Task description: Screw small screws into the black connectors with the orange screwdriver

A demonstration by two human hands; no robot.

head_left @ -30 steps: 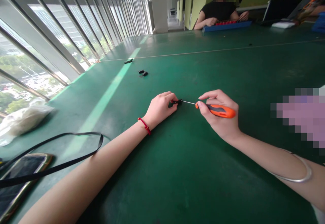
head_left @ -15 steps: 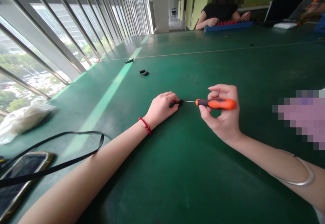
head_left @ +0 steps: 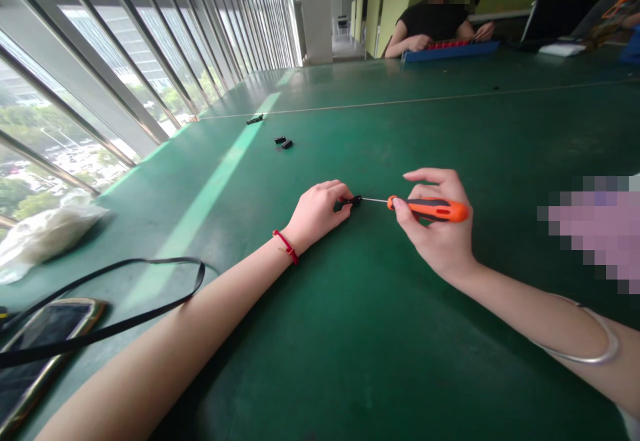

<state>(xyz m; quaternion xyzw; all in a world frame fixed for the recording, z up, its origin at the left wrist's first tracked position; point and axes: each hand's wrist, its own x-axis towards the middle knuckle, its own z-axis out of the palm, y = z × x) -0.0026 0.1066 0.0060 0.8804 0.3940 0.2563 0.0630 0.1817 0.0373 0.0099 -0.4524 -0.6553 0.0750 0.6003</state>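
Observation:
My left hand rests on the green table and pinches a small black part between thumb and fingers. Its exact kind is too small to make out. From the right, the thin metal shaft of an orange and black screwdriver reaches to the end of this part. The handle lies level in my right hand, gripped by thumb and fingers, with the index finger stretched out above it. Whether the tip sits inside the part I cannot tell.
Several small black pieces lie farther back on the table. At left are a phone, a black strap and a plastic bag by the railing. Across the table a person handles a blue tray.
The screwdriver handle has turned in my right hand, and the thumb has shifted up over it. My left hand and the black part have stayed in place.

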